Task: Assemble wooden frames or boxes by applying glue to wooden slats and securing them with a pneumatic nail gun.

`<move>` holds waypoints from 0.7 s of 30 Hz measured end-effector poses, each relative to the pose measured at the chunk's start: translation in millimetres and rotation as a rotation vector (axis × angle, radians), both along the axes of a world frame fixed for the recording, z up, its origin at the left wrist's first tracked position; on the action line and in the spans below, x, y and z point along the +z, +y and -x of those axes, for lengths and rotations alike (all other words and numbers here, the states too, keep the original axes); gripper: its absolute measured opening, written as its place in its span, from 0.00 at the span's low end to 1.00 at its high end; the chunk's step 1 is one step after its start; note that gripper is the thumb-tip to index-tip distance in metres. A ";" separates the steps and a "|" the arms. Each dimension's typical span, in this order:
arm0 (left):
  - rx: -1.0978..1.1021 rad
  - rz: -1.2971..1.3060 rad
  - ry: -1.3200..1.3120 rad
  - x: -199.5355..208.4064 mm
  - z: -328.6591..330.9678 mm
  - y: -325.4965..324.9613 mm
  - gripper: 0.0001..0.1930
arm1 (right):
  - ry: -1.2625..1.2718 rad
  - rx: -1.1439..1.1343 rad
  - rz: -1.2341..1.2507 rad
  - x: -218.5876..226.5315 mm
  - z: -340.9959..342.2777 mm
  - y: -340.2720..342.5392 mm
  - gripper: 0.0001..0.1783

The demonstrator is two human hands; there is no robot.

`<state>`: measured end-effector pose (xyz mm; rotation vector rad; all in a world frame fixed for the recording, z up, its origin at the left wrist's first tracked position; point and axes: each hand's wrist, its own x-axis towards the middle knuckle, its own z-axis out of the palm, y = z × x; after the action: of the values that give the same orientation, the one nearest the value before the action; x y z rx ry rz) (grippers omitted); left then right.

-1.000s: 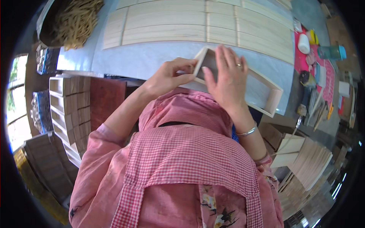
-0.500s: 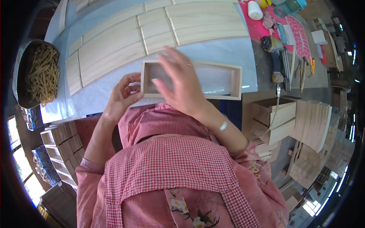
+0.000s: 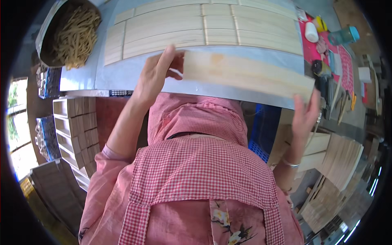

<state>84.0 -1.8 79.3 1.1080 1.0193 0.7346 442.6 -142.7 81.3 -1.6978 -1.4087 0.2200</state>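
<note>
Long pale wooden piece (image 3: 249, 73) spans the gap between your two hands, over the near edge of the blue-grey tabletop (image 3: 122, 77).
One broad, flat face shows, blurred, with a tan patch toward its left end; pale wooden panels (image 3: 163, 34) lie just beyond it. Your left hand (image 3: 157, 73) is at the left end, thumb raised apart from the fingers; you cannot tell whether the fingertips grip the wood. Your right hand (image 3: 304, 116), also blurred, appears clamped on the right end, thumb on the near face. The wood looks light and stiff, dry rather than slippery, with corners that could chip or dent. Both ends seem the best holds, with pressure kept gentle and even.
</note>
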 end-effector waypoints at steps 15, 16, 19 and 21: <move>-0.412 -1.294 0.916 -80.1 20.0 -61.7 0.22 | 0.111 -0.332 0.488 -66.3 -75.2 62.2 0.37; -0.388 -1.310 0.947 -77.9 28.8 -50.9 0.22 | 0.106 -0.328 0.462 -67.3 -76.5 61.6 0.36; -0.250 -1.260 1.067 -68.8 51.4 -29.7 0.24 | 0.100 -0.356 0.408 -74.7 -76.6 59.1 0.35; -0.177 -1.236 1.121 -59.5 57.5 -10.6 0.24 | 0.108 -0.355 0.389 -81.1 -81.0 55.4 0.35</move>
<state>26.4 -12.4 19.8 2.8423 1.3296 0.5369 523.5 -87.3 0.2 -2.1861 -1.0059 0.3983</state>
